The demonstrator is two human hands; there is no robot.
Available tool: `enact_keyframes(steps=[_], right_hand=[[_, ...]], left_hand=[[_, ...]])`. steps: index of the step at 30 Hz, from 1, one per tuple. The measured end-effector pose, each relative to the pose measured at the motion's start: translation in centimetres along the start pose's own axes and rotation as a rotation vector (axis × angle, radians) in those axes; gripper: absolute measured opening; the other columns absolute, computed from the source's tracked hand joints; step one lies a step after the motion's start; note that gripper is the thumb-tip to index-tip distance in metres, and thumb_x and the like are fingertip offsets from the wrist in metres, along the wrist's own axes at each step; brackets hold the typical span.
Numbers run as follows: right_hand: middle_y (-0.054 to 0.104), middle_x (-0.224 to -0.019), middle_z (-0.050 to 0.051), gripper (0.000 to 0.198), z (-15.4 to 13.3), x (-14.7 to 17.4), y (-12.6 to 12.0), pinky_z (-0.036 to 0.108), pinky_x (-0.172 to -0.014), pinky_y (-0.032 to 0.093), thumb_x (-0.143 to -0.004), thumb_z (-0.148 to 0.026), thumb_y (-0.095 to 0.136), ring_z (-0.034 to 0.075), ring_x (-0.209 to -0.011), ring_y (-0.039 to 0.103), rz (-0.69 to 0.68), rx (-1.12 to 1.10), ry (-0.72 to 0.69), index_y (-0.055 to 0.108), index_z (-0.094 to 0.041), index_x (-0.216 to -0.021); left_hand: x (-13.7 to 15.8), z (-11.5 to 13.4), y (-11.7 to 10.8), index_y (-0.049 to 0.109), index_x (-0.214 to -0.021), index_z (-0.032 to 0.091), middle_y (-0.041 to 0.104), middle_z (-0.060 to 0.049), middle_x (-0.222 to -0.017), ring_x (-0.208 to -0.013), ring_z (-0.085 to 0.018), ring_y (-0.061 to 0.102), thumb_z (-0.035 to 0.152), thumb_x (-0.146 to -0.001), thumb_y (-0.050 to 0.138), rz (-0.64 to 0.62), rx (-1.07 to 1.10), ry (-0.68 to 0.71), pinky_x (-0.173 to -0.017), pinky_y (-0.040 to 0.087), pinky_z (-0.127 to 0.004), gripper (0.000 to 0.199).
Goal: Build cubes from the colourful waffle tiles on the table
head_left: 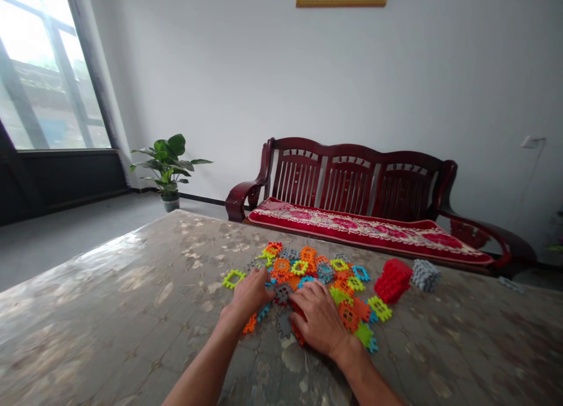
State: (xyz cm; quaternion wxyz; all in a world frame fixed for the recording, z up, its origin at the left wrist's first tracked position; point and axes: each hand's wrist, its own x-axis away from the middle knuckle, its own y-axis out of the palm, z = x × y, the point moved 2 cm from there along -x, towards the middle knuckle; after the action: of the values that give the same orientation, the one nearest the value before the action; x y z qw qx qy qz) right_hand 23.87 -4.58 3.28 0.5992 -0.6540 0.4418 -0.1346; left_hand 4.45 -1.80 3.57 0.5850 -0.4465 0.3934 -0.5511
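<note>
Both my hands are at a loose pile of colourful interlocking plastic tiles, some solid, some framed like windows. My left hand (251, 293) rests at the pile's left side, fingers apart, next to a dark grey window tile (284, 293) and a lime frame tile (233, 279). My right hand (320, 319) lies over the near side, its thumb and fingers around red tiles (298, 334) that show at its edge; the palm hides most of them. A grey tile (284, 322) lies between the hands. Orange window tiles (349, 315) and a lime frame tile (379, 308) lie right of my right hand.
A stack of red tiles (393, 280) and a stack of grey tiles (426, 275) stand to the right on the patterned tablecloth (153, 312). Beyond the table are a wooden bench (347, 180) with a red floral cover and a potted plant (169, 165).
</note>
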Motion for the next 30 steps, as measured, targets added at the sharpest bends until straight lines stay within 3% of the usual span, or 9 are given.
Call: enact_keyframes(steps=[3, 11, 19, 30], right_hand=[[0.069, -0.116, 0.002, 0.03, 0.1, 0.1, 0.1, 0.043, -0.114, 0.024, -0.089, -0.031, 0.061, 0.023, -0.12, 0.048, -0.009, -0.001, -0.002, 0.064, -0.028, -0.119], [0.069, -0.118, 0.003, 0.032, 0.2, 0.0, 0.4, 0.041, -0.113, 0.027, -0.09, -0.03, 0.058, 0.022, -0.121, 0.051, -0.025, -0.003, 0.016, 0.064, -0.026, -0.121], [0.068, -0.121, 0.003, 0.036, 0.2, -0.1, 1.0, 0.04, -0.117, 0.022, -0.088, -0.023, 0.055, 0.021, -0.125, 0.049, -0.019, -0.083, 0.043, 0.063, -0.024, -0.124], [0.068, -0.122, 0.005, 0.04, 0.1, -0.1, 1.1, 0.043, -0.117, 0.024, -0.088, -0.023, 0.053, 0.022, -0.126, 0.05, -0.008, -0.097, 0.06, 0.061, -0.024, -0.127]], left_hand=[[0.1, 0.4, 0.1, 0.064, -0.089, 0.023, 0.069, -0.007, -0.105, -0.097, -0.022, 0.066, 0.032, -0.082, 0.053, -0.034, -0.016, -0.003, -0.077, 0.047, -0.029, 0.016], [-0.2, 0.8, 0.5, 0.064, -0.085, 0.022, 0.07, -0.006, -0.098, -0.096, -0.019, 0.064, 0.022, -0.083, 0.048, -0.045, 0.031, 0.046, -0.08, 0.045, -0.027, 0.016], [0.1, 1.8, 1.6, 0.061, -0.102, 0.018, 0.064, -0.012, -0.115, -0.105, -0.024, 0.062, 0.026, -0.075, 0.059, -0.046, 0.044, 0.089, -0.086, 0.045, -0.03, 0.028], [0.5, 2.8, 1.6, 0.05, -0.112, 0.019, 0.064, -0.012, -0.117, -0.111, -0.024, 0.06, 0.015, -0.075, 0.057, -0.052, 0.099, 0.096, -0.09, 0.042, -0.03, 0.039]])
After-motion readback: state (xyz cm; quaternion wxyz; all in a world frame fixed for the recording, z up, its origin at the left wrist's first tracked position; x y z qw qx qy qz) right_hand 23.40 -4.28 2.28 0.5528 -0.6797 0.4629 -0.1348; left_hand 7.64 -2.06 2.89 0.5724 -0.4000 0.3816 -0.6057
